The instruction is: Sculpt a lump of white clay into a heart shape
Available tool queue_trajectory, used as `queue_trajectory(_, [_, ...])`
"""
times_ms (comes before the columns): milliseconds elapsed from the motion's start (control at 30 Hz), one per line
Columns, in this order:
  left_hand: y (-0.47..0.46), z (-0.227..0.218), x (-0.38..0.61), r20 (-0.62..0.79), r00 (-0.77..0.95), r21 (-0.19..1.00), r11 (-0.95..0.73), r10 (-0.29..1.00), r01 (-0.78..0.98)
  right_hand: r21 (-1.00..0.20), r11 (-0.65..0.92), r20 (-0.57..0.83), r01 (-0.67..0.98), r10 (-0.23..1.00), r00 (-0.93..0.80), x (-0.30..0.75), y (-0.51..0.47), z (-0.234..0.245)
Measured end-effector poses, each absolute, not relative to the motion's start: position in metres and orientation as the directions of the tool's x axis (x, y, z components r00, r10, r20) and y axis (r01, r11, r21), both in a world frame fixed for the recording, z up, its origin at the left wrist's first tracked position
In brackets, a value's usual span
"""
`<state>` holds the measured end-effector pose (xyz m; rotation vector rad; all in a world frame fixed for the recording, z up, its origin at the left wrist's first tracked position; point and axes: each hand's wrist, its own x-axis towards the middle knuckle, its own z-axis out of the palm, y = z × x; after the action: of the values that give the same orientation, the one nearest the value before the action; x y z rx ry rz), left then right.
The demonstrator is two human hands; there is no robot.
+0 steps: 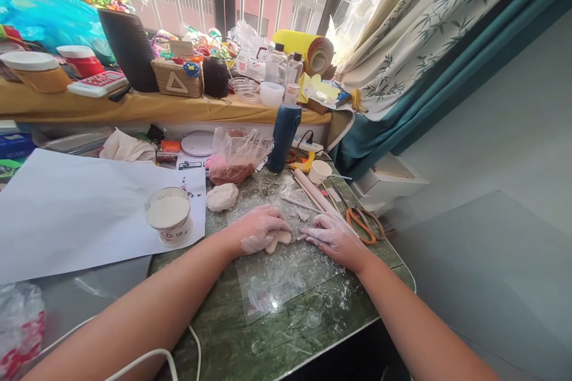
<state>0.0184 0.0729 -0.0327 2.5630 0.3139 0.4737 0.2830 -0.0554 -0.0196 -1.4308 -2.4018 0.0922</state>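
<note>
On a clear plastic sheet [263, 277] dusted with white powder, both hands work close together. My left hand [261, 229], powdery white, curls over a flat, lobed piece of white dough [277, 240] and presses it to the sheet. Just to the right, my right hand [335, 238] holds a short pale stick [301, 238] at its fingertips; the rest of it is hidden. A larger lump of white dough [222, 197] lies beyond my left wrist. Behind my right hand are a pale roller [310, 187] and a thin stick [300, 203].
A paper cup of white powder [168, 214] stands on white paper [89, 208] to the left. Orange-handled scissors [364, 226] lie near the right edge. At the back are a dark blue bottle [285, 140], a bag of reddish-brown material [232, 169] and another cup [320, 172].
</note>
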Motion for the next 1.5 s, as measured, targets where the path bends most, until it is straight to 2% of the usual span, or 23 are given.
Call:
queue_trajectory(233, [0.072,-0.031,0.018,0.265,0.915,0.525,-0.842,0.303,0.127,-0.142,0.477,0.285,0.867,0.859,-0.425,0.282,-0.081,-0.022])
queue_trajectory(533, [0.074,-0.035,0.019,0.294,0.905,0.543,-0.833,0.306,0.105,-0.024,0.467,0.187,0.884,0.871,-0.455,0.270,-0.083,0.002])
queue_trajectory(700, [0.074,-0.035,0.018,0.302,0.906,0.525,-0.845,0.295,0.100,0.053,0.510,0.091,0.859,0.854,-0.513,0.255,-0.054,0.027])
queue_trajectory(833, [0.071,-0.029,0.017,0.304,0.906,0.512,-0.853,0.293,0.105,0.176,0.514,-0.063,0.840,0.857,-0.511,0.246,-0.049,0.039])
queue_trajectory(933, [0.070,-0.026,0.017,0.300,0.907,0.513,-0.852,0.295,0.107,0.215,0.502,-0.146,0.837,0.864,-0.481,0.237,-0.049,0.046])
queue_trajectory(1267, [0.077,-0.040,0.019,0.310,0.912,0.501,-0.861,0.269,0.083,0.229,0.490,-0.258,0.841,0.864,-0.432,0.211,-0.031,0.073])
queue_trajectory(1367, [0.075,-0.037,0.017,0.303,0.912,0.487,-0.868,0.276,0.101,0.176,0.449,-0.212,0.876,0.886,-0.412,0.220,-0.049,0.068])
queue_trajectory(1500, [0.073,-0.034,0.016,0.296,0.911,0.495,-0.862,0.287,0.111,0.075,0.394,-0.094,0.916,0.917,-0.387,0.236,-0.088,0.036])
